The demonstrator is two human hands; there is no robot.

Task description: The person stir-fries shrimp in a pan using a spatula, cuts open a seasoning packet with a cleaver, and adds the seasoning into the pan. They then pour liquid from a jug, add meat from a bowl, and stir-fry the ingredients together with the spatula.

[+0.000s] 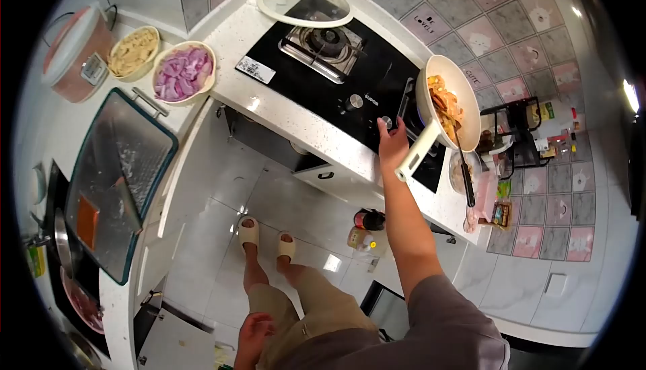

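Note:
My right hand (393, 146) reaches to the front of the black gas stove (303, 90), its fingers closed around a control knob (385, 123). Just beyond it, a cream frying pan (464, 77) sits over the right burner, its handle pointing back past my wrist. Browned food pieces (445, 104) lie in the pan. A black-handled spatula (465, 175) leans in it, handle over the pan's near rim. Low by my thigh hangs my left hand (256, 335), fingers loosely bent and a little apart, with nothing seen in it.
A glass lid (306, 5) rests behind the left burner (328, 43). Bowls of sliced purple onion (183, 72) and pale slices (134, 52) stand left. A knife (128, 202) lies on the cutting board (111, 148). Bottles (363, 239) stand on the floor; a cabinet door (171, 336) hangs open.

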